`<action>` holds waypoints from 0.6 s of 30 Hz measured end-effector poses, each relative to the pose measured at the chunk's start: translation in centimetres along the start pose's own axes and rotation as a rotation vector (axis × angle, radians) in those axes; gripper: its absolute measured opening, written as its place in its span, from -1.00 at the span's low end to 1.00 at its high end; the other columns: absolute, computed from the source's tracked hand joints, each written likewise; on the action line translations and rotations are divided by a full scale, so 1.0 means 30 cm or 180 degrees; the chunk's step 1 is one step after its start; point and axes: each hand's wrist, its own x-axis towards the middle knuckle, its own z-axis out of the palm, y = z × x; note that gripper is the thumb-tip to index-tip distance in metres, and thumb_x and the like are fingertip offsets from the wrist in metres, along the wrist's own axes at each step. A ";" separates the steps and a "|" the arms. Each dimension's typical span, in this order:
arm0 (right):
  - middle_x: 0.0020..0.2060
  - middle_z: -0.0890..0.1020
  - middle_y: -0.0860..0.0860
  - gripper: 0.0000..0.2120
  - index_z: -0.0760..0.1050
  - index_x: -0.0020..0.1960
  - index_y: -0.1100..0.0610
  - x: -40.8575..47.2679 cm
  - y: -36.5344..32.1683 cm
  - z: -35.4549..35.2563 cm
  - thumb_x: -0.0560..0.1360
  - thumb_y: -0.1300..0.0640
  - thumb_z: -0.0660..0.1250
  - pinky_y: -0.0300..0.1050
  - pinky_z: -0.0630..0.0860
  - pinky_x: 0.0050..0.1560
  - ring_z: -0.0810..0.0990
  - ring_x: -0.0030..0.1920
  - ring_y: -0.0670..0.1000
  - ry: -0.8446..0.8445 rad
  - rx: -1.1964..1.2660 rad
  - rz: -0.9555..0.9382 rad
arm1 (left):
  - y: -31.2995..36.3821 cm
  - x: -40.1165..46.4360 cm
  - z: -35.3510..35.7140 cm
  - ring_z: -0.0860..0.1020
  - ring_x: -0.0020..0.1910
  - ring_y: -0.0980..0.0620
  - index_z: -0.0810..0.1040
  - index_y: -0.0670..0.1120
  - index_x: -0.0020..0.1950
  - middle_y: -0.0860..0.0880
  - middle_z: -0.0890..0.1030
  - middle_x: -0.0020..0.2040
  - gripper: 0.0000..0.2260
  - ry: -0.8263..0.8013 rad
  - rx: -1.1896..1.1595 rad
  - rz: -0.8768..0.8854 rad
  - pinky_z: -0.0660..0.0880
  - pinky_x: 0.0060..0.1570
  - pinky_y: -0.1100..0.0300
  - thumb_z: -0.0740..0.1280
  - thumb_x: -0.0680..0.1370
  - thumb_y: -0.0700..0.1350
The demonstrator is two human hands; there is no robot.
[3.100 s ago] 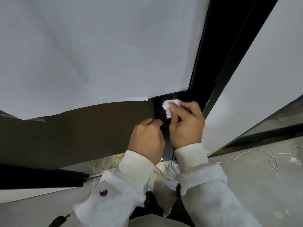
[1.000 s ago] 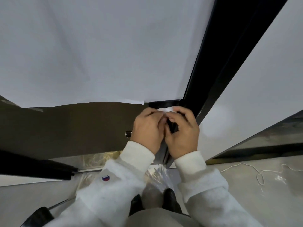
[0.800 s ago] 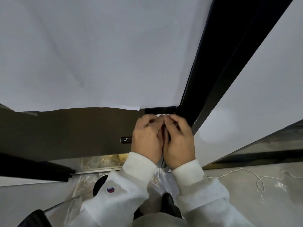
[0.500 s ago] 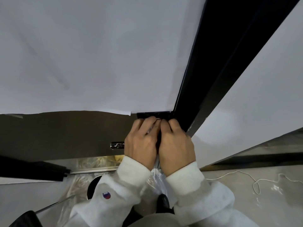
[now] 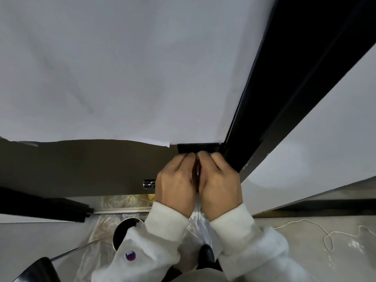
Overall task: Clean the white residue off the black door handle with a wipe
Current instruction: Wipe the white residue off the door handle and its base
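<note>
From the head view, the left hand [image 5: 175, 184] and the right hand [image 5: 220, 186] are pressed knuckle to knuckle against the door edge, just under a short black plate [image 5: 198, 148] that sits where the white sheet [image 5: 122, 68] covering the door ends. The black door handle itself is hidden beneath the two hands, so its shape and any residue cannot be judged; only a thin pale sliver between the curled fingers [image 5: 190, 157] hints at the wipe [image 5: 196, 159]. Both sets of fingers are curled narrow and closed, seemingly around the handle with the wipe folded inside, though what each hand actually grips is not visible. The wipe is likely soft, thin and limp, so it should bunch and slide unless pinched flat against the metal; the handle is probably rigid and fixed, good to brace against and safe under firm rubbing. A small chrome knob [image 5: 149, 183] sticks out just beside the left hand. To the right, the black door frame [image 5: 284, 98] runs close along the right hand, leaving little room that way; the brown door face to the left is open. Below, crinkled plastic sheeting [image 5: 200, 226] and a white cord [image 5: 325, 235] lie on the floor, away from the work.
</note>
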 end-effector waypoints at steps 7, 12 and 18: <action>-0.26 0.60 0.17 -0.74 0.61 0.03 0.28 -0.013 0.000 0.009 0.47 0.22 0.20 -0.04 0.54 -0.46 0.60 -0.38 0.23 0.0340 -0.0064 0.0254 | -0.014 0.015 0.015 0.59 -0.16 -0.10 0.66 -0.21 0.08 -0.11 0.64 -0.04 -0.78 -0.0039 0.0357 0.0623 0.57 -0.19 0.04 0.39 0.46 -0.31; -0.34 0.60 0.17 -0.70 0.59 -0.12 0.27 -0.015 0.013 0.009 0.44 0.14 0.13 -0.10 0.43 -0.48 0.57 -0.44 0.22 0.0432 0.0059 0.0483 | 0.020 0.021 0.017 0.58 -0.17 -0.12 0.69 -0.18 0.04 -0.11 0.66 -0.01 -0.78 0.0059 0.0530 0.0848 0.56 -0.21 0.07 0.27 0.53 -0.21; -0.24 0.60 0.16 -0.76 0.66 0.06 0.27 -0.021 0.002 0.042 0.53 0.21 0.27 -0.03 0.53 -0.24 0.60 -0.29 0.17 0.0612 0.0230 0.0002 | -0.009 0.004 -0.004 0.56 -0.42 -0.17 0.62 -0.17 -0.14 -0.13 0.60 -0.29 -0.75 -0.0069 0.0007 -0.0071 0.51 -0.46 0.09 0.21 0.51 -0.06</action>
